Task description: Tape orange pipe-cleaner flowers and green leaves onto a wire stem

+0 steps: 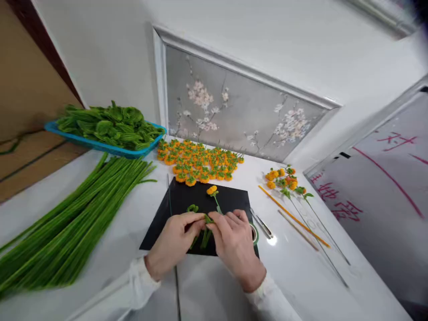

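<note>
Over a black mat (160, 223), my left hand (175, 238) pinches a fuzzy green leaf piece (208, 219) between thumb and fingertips. My right hand (232, 240) pinches the same piece from the other side, fingers curled. Just above the right fingers stands a small orange flower (211, 190), its thin green stem running down behind them; whether they grip the stem is hidden. Green fuzzy loops (192, 208) show beyond the left fingers, and more green strips (206, 238) show below, between both hands. A roll of green tape (255, 233) lies against the right hand's edge.
At left lie a bundle of green pipe cleaners (76, 218) and a blue tray (100, 146) heaped with green leaves. Several orange flower heads (200, 162) cover the back. To the right are a utility knife (261, 223), an orange stick (290, 214), a tan stick (297, 229) and stemmed flowers (284, 180).
</note>
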Action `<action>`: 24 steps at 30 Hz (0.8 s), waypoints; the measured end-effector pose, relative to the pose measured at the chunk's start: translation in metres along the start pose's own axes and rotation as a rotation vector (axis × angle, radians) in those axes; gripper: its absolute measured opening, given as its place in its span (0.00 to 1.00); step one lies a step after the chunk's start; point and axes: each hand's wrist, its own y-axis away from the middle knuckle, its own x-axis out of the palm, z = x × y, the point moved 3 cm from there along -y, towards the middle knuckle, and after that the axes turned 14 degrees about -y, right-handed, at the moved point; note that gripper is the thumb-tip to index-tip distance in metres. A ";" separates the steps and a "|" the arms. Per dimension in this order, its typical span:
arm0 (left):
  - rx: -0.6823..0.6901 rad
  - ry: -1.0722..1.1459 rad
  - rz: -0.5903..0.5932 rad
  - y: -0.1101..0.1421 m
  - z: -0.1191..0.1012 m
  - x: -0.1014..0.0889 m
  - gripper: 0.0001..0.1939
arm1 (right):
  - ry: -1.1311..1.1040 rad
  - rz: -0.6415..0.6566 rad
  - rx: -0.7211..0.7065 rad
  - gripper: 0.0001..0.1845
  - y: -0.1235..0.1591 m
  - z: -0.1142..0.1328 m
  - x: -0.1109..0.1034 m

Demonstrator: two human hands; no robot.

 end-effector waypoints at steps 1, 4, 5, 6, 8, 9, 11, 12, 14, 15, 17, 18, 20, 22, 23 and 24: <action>0.023 -0.010 -0.004 0.000 -0.002 -0.001 0.12 | 0.016 0.025 -0.014 0.14 0.000 -0.001 -0.001; 0.045 0.003 0.012 -0.001 -0.005 -0.002 0.13 | 0.046 0.071 -0.053 0.19 0.000 -0.003 -0.002; 0.039 0.020 0.028 -0.001 -0.005 -0.001 0.14 | 0.049 0.077 -0.066 0.19 0.000 -0.003 -0.003; 0.021 0.049 0.050 -0.001 -0.005 -0.001 0.15 | 0.048 0.078 -0.076 0.19 0.000 -0.003 -0.003; -0.028 0.118 0.084 -0.002 -0.004 -0.001 0.15 | 0.049 0.074 -0.087 0.18 0.001 -0.004 -0.003; -0.049 0.142 0.088 -0.002 -0.004 -0.001 0.15 | 0.055 0.073 -0.092 0.17 0.001 -0.003 -0.003; -0.063 0.148 0.082 -0.002 -0.005 -0.002 0.15 | 0.076 0.078 -0.100 0.16 0.001 -0.003 -0.002; -0.058 0.132 0.076 -0.002 -0.005 -0.003 0.15 | 0.089 0.083 -0.104 0.15 0.001 -0.002 -0.001; -0.040 0.084 0.063 -0.002 -0.006 -0.004 0.14 | 0.113 0.093 -0.111 0.15 0.000 -0.002 0.001; -0.029 0.056 0.055 -0.002 -0.006 -0.004 0.14 | 0.124 0.099 -0.114 0.15 0.000 -0.002 0.001; -0.007 -0.002 0.037 -0.002 -0.005 -0.005 0.14 | 0.142 0.112 -0.121 0.15 0.000 -0.001 0.003; 0.004 -0.031 0.029 -0.002 -0.005 -0.006 0.14 | 0.150 0.116 -0.126 0.15 0.000 -0.001 0.003; 0.028 -0.089 0.017 -0.002 -0.005 -0.007 0.14 | 0.162 0.117 -0.136 0.14 0.000 -0.001 0.002; 0.056 -0.144 0.005 -0.002 -0.005 -0.008 0.14 | 0.148 0.110 -0.130 0.10 -0.002 -0.002 0.000; 0.070 -0.169 -0.003 -0.002 -0.005 -0.009 0.14 | 0.127 0.100 -0.125 0.09 -0.002 -0.003 -0.002; 0.083 -0.188 -0.011 -0.002 -0.006 -0.009 0.14 | 0.103 0.087 -0.118 0.08 -0.003 -0.003 -0.003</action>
